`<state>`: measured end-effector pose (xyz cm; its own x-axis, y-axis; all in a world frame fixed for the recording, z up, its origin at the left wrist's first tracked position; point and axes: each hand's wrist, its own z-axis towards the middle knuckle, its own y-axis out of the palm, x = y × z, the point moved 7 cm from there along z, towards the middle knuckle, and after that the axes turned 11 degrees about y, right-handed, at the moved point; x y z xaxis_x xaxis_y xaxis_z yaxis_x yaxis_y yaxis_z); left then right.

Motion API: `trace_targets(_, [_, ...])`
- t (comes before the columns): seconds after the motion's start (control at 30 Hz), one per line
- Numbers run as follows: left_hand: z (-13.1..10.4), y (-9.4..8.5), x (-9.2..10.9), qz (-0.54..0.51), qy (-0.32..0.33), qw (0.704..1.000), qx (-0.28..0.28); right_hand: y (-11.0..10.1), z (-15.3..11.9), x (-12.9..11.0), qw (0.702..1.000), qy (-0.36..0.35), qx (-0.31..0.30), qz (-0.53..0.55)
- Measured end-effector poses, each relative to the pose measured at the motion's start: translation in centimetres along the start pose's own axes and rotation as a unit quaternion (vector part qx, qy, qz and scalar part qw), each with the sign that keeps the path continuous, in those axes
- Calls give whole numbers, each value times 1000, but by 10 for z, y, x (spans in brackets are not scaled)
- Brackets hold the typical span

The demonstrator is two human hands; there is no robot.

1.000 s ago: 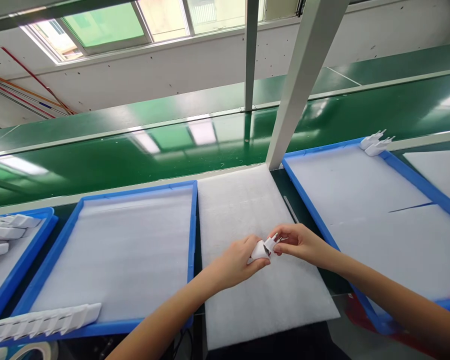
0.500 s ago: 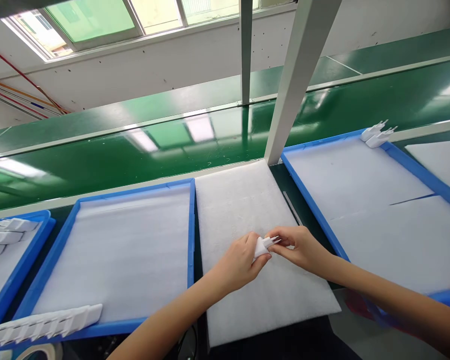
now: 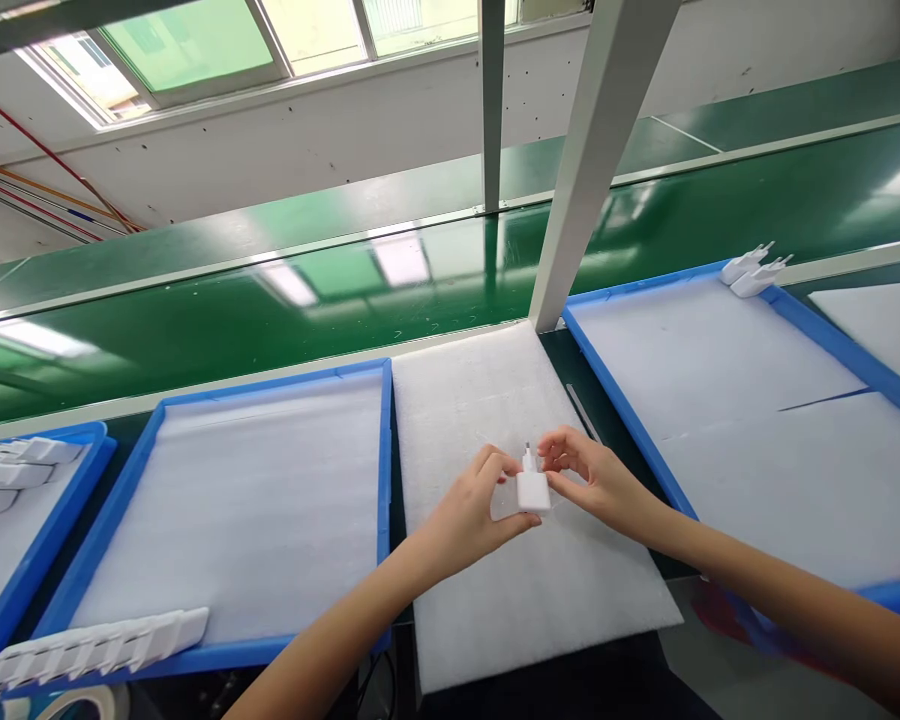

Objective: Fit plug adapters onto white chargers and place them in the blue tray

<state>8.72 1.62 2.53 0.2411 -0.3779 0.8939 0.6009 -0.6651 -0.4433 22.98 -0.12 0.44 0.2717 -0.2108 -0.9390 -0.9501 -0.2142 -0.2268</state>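
A white plug charger [image 3: 533,492] is between my two hands above the white foam sheet [image 3: 487,390], its pins pointing away from me. My left hand [image 3: 474,512] grips it from the left, thumb under the near end and fingertips by the upper left edge. My right hand [image 3: 591,482] touches its right side with thumb and curled fingers near the pin end. A broad flat face of the charger shows.
A foam-lined blue tray [image 3: 385,460] stands left, with a row of white chargers [image 3: 112,642] along its near edge. Another blue tray [image 3: 615,390] at right has chargers [image 3: 754,272] on its far corner. A grey post [image 3: 592,150] rises behind the foam sheet.
The charger has turned so its pins, which pointed right, now point away from me. My left hand's grip has loosened, and my right fingers have moved from the pins to the side.
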Motion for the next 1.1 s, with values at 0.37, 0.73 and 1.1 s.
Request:
trace_targets(0.37, [-2, -4, 15, 89, 157, 981, 74, 11, -14, -27, 988, -141, -15, -68])
trace_targets(0.73, [-2, -3, 15, 120, 163, 977, 75, 10, -12, -19, 994, -79, -36, 66])
trace_targets(1.1, [0, 0, 7, 193, 129, 972, 29, 15, -6, -10, 997, -65, -31, 22])
